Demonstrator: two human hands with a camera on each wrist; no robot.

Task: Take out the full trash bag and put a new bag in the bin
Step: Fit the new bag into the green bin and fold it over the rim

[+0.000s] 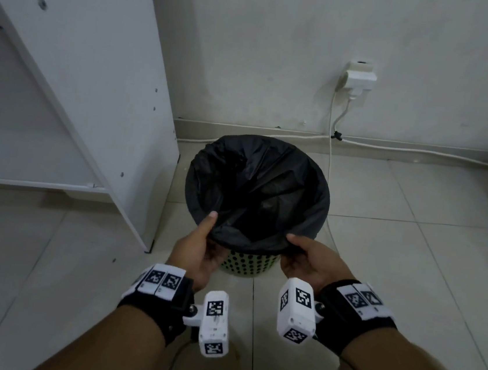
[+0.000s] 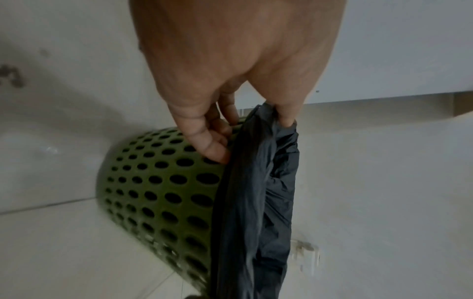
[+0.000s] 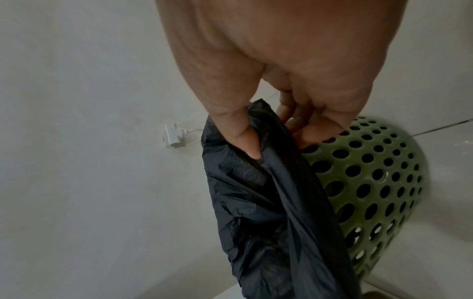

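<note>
A green perforated bin (image 1: 247,264) stands on the tiled floor by the wall, lined with a black trash bag (image 1: 260,186) whose edge is folded over the rim. My left hand (image 1: 203,241) pinches the bag's near-left edge, thumb on the inside, fingers outside against the bin (image 2: 158,192). My right hand (image 1: 299,252) pinches the near-right edge the same way. In the wrist views the bag (image 2: 256,192) (image 3: 268,202) hangs over the rim beside the bin wall (image 3: 371,182). The bag's inside is dark; I cannot tell its contents.
A white cabinet (image 1: 97,76) stands close on the bin's left. A wall socket with a plug (image 1: 358,76) sits behind and to the right, its white cable (image 1: 330,164) running down past the bin. Pale floor tiles (image 1: 413,234) lie around.
</note>
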